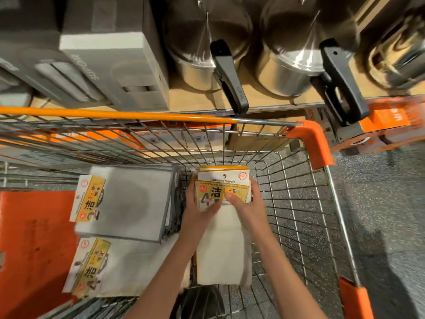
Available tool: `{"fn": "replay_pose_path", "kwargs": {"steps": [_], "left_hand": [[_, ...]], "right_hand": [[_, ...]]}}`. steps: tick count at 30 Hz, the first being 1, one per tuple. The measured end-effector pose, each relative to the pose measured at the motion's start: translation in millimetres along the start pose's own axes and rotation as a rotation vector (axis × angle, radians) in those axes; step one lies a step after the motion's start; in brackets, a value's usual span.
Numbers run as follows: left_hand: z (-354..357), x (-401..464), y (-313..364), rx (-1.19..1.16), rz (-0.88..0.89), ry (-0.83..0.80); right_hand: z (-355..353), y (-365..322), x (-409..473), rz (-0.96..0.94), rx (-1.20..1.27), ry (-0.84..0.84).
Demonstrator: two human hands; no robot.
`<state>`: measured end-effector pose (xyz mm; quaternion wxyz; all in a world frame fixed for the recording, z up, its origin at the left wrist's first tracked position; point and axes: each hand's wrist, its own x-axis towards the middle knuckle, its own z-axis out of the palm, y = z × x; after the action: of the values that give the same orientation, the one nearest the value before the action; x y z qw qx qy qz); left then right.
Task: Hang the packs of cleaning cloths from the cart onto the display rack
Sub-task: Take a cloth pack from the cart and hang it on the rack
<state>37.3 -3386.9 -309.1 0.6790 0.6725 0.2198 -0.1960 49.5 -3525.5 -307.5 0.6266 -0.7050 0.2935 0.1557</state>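
While both hands reach down into the wire cart, the pick-up step is in progress. The left hand and the right hand each close on the yellow header card of a white cloth pack, which stands against the far wall of the basket; several header cards appear stacked there, so the grip may span more than one pack. Two further packs lie flat to the left, overlapping an orange panel. No display rack is in view; only a shelf of steel pots and grey boxes shows beyond the cart. The next move likely calls for lifting the pack clear of the wire walls, then locating a hook and aligning the header card with it.
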Motion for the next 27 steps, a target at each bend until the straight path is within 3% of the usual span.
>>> {"fn": "replay_pose_path", "kwargs": {"steps": [4, 9, 19, 27], "left_hand": [[0, -9, 22, 0.014, -0.015, 0.012], [-3, -34, 70, 0.024, 0.121, -0.019], [-33, -106, 158, -0.079, 0.296, 0.014], [-83, -157, 229, -0.095, 0.407, 0.067]], "right_hand": [[-10, -22, -15, 0.006, 0.084, -0.034], [-15, -67, -41, -0.086, 0.154, -0.074], [-6, -147, -114, -0.279, 0.02, -0.045], [8, -215, -166, -0.367, -0.022, -0.225]]}}
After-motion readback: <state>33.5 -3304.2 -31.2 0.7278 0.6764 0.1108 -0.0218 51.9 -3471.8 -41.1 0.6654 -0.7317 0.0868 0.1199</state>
